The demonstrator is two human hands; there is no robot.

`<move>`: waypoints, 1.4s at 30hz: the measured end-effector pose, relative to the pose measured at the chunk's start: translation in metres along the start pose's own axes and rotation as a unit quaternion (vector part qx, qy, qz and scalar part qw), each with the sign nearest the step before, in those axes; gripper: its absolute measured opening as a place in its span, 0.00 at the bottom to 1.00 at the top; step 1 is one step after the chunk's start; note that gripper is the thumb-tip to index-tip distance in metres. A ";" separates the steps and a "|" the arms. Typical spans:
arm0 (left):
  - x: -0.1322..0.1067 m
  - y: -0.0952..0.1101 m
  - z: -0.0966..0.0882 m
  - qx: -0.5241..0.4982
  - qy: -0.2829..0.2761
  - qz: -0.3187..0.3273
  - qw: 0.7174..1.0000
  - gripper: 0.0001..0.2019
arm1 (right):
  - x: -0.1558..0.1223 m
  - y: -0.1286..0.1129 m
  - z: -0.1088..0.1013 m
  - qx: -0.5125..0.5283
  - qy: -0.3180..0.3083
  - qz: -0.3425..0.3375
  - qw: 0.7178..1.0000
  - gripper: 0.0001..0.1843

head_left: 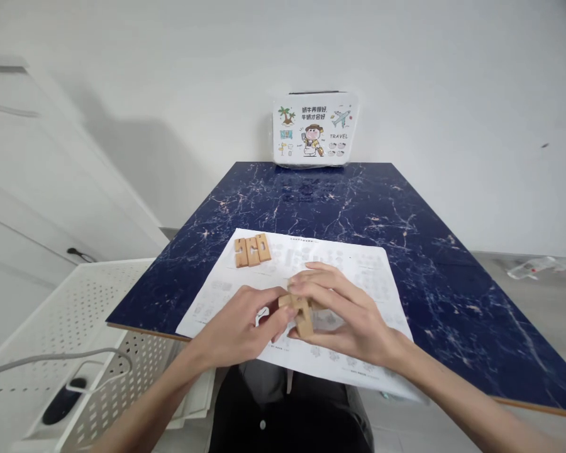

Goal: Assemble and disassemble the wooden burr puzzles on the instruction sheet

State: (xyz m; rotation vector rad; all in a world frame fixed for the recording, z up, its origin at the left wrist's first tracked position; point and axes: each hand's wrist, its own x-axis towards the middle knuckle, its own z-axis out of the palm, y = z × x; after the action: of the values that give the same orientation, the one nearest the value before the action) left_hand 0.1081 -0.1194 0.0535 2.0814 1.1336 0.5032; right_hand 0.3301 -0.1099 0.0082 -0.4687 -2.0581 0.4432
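My left hand (238,327) and right hand (346,311) both close their fingers around a cluster of notched wooden puzzle pieces (302,311) just above the printed sheet (358,264). Farther out, three joined wooden pieces (251,250) lie on the sheet's far corner, on the blue marble worktop (405,214).

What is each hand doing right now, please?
Left hand: fingers closed on the wooden puzzle pieces.
Right hand: fingers closed over the same pieces from above.

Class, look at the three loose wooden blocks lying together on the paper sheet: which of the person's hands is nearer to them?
Left. The left hand sits just below the three wooden blocks, apart from them. The right hand lies farther off, below and to their right, holding the joined wooden pieces with the left.
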 end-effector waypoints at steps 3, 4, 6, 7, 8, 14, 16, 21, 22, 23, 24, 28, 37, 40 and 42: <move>0.000 -0.009 0.004 0.071 0.066 -0.036 0.995 0.17 | 0.006 -0.010 -0.007 -0.052 0.011 -0.046 0.998 0.35; 0.000 -0.013 0.004 0.083 0.085 -0.045 0.992 0.17 | 0.009 -0.012 -0.012 -0.062 0.020 -0.047 0.997 0.35; -0.002 -0.022 0.003 0.102 0.113 -0.050 0.987 0.18 | 0.014 -0.012 -0.022 -0.072 0.033 -0.017 0.997 0.34; -0.003 -0.027 0.001 0.116 0.127 -0.049 0.984 0.18 | 0.015 -0.009 -0.028 -0.077 0.056 0.011 0.995 0.33; -0.005 -0.032 0.000 0.135 0.142 -0.048 0.979 0.18 | 0.014 -0.005 -0.032 -0.080 0.066 0.055 0.993 0.34; -0.001 -0.069 0.005 0.294 0.160 -0.030 0.942 0.19 | -0.023 0.020 -0.032 -0.098 -0.030 0.177 0.979 0.33; 0.001 -0.078 0.011 0.342 0.149 -0.013 0.928 0.19 | -0.038 0.018 -0.026 -0.110 -0.063 0.207 0.970 0.32; -0.001 -0.079 0.016 0.391 0.181 -0.027 0.902 0.16 | -0.065 0.002 -0.018 -0.117 -0.060 0.289 0.948 0.31; -0.001 -0.076 0.014 0.384 0.180 -0.018 0.905 0.17 | -0.070 0.000 -0.016 -0.115 -0.055 0.299 0.946 0.31; 0.001 -0.072 0.012 0.373 0.168 0.001 0.912 0.18 | -0.074 -0.002 -0.015 -0.114 -0.048 0.305 0.944 0.31; 0.003 -0.069 0.009 0.361 0.144 0.029 0.921 0.20 | -0.078 -0.003 -0.013 -0.116 -0.042 0.309 0.943 0.31; 0.028 -0.063 0.002 0.327 0.023 0.140 0.934 0.19 | -0.086 -0.005 -0.006 -0.151 -0.017 0.300 0.942 0.30; 0.037 -0.051 0.005 0.249 -0.013 0.136 0.959 0.06 | -0.082 -0.006 -0.007 -0.114 0.001 0.302 0.946 0.31; 0.021 -0.044 0.014 0.192 0.006 0.077 0.978 0.06 | -0.076 -0.008 -0.008 -0.105 0.017 0.308 0.945 0.32; 0.013 -0.042 0.021 0.172 0.022 0.056 0.983 0.06 | -0.071 -0.011 -0.007 -0.107 0.020 0.300 0.948 0.33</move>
State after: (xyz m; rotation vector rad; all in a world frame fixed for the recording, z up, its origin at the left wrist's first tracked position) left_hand 0.1045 -0.1012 0.0078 2.4535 1.2011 0.4324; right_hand 0.3686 -0.1534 -0.0341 -1.2398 -1.9051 0.5578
